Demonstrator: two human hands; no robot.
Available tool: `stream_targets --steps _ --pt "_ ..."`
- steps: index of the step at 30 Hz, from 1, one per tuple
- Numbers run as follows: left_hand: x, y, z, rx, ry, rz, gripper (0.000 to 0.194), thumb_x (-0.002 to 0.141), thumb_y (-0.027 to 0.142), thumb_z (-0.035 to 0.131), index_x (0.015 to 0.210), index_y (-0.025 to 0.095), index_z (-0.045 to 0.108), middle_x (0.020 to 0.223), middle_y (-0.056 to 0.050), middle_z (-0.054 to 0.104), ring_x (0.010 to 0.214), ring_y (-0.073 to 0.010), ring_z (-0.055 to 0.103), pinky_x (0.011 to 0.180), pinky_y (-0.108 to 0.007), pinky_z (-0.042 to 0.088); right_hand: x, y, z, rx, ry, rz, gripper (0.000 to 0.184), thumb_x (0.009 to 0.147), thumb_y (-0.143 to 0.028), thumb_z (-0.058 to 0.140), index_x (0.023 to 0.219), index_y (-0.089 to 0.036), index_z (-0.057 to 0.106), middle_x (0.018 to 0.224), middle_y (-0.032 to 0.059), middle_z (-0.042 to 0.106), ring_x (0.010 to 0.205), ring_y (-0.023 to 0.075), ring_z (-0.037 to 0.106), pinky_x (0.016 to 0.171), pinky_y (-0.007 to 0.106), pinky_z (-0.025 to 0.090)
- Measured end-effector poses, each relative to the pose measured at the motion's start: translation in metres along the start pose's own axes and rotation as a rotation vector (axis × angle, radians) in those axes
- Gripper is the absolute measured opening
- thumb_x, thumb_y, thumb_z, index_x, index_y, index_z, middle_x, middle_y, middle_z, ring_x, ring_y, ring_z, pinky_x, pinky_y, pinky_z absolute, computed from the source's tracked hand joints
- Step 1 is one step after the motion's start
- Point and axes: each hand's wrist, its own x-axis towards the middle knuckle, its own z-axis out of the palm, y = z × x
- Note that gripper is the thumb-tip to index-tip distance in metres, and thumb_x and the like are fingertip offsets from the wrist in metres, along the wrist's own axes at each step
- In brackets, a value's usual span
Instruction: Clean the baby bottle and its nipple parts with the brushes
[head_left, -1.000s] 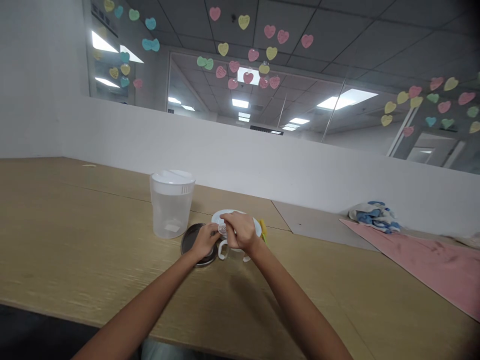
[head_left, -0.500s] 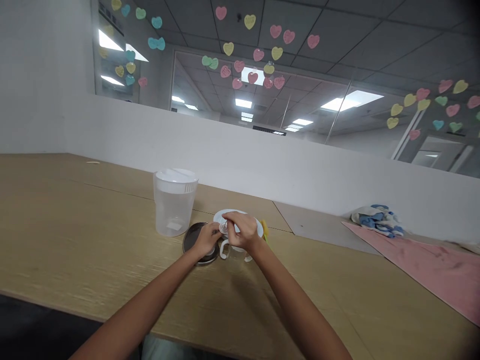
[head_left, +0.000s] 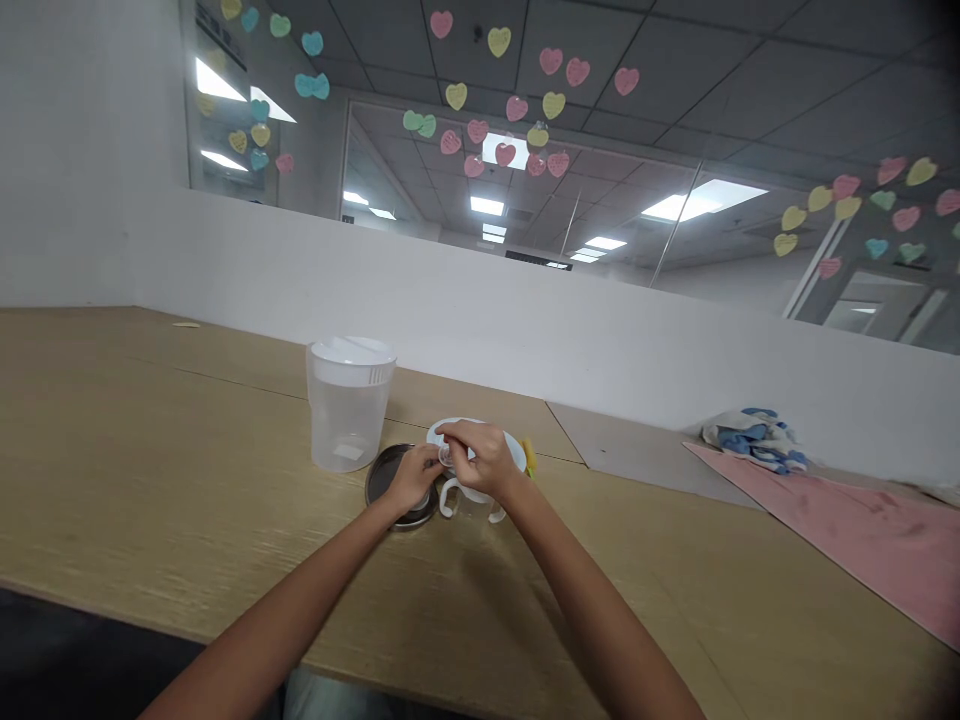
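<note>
My left hand (head_left: pixel 415 477) pinches a small clear round piece (head_left: pixel 445 456) at its fingertips. Close on its right, my right hand (head_left: pixel 486 460) is closed, with the forefinger bent over that same piece; what lies inside its grip is hidden. Below the right hand stands a clear cup (head_left: pixel 472 508) with two white handles, its upper part partly covered by the hand. A white plate (head_left: pixel 437 431) shows behind both hands. Under and beside the left hand lies a dark round dish (head_left: pixel 382 483) with a raised rim.
A translucent lidded pitcher (head_left: pixel 349 405) stands left of the dish. Something yellow (head_left: pixel 530 457) peeks out right of the plate. A pink cloth (head_left: pixel 847 530) and a crumpled blue-and-white cloth (head_left: pixel 757 440) lie at the right. A white wall (head_left: pixel 465 305) backs the wooden table (head_left: pixel 225 480).
My right hand has shifted slightly to the left and turned a little over the clear piece. The left hand, the dish and the cup look the same.
</note>
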Motion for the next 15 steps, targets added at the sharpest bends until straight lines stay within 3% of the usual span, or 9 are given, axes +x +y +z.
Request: stream_targets --steps 7,15 --pt "0.002 -0.006 0.002 -0.011 0.003 0.003 0.019 0.074 0.019 0.047 0.067 0.015 0.064 0.079 -0.005 0.069 0.077 -0.0191 0.06 0.07 -0.027 0.045 0.004 -0.008 0.001 0.228 -0.096 0.141 0.029 0.074 -0.01 0.041 0.079 -0.019 0.068 0.069 0.0032 0.068 0.061 0.0121 0.059 0.06 0.023 0.046" --pt "0.001 -0.004 0.001 -0.042 -0.011 0.041 0.019 0.076 0.023 0.049 0.065 0.015 0.062 0.073 -0.003 0.066 0.073 -0.0179 0.058 0.071 -0.026 0.043 0.007 -0.006 0.0 0.902 -0.083 0.638 0.013 0.075 -0.023 0.055 0.072 -0.018 0.068 0.056 -0.0006 0.06 0.049 0.012 0.056 0.05 0.024 0.045"
